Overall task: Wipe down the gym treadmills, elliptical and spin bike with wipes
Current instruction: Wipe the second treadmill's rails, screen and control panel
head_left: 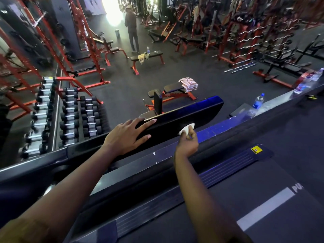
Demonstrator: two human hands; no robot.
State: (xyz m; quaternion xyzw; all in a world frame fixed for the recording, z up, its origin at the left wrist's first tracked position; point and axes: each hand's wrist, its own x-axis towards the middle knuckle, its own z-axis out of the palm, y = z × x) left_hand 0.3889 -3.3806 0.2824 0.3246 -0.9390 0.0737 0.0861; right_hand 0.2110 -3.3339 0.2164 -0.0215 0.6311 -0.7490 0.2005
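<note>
Someone leans over the front of a treadmill [219, 225], both bare arms stretched toward its long black console panel [192, 109]. The left hand [128, 135] lies flat on the near end of that panel, fingers straight and spread, the tips reaching over its top edge, holding nothing. The right hand [188, 142] is curled round a crumpled white wipe [187, 128], which pokes out above the knuckles and is pressed against the lower face of the panel, just to the right of the left hand. Beneath the right forearm runs the treadmill's ribbed side rail [228, 167], with a small yellow sticker [256, 149] at its far end and the dark belt beside it, marked with a pale stripe. A blue-capped water bottle [257, 102] stands on a ledge beyond the panel, and more bottles [306, 81] sit farther along the same ledge. Down on the gym floor, a dumbbell rack [70, 113] fills the left side, an incline bench [172, 88] carries a striped towel [189, 84], and a flat bench [154, 56] farther off has another cloth and a bottle on it. A person [132, 28] stands near a bright doorway at the back, with racks of curl bars [254, 37] off to the right.
</note>
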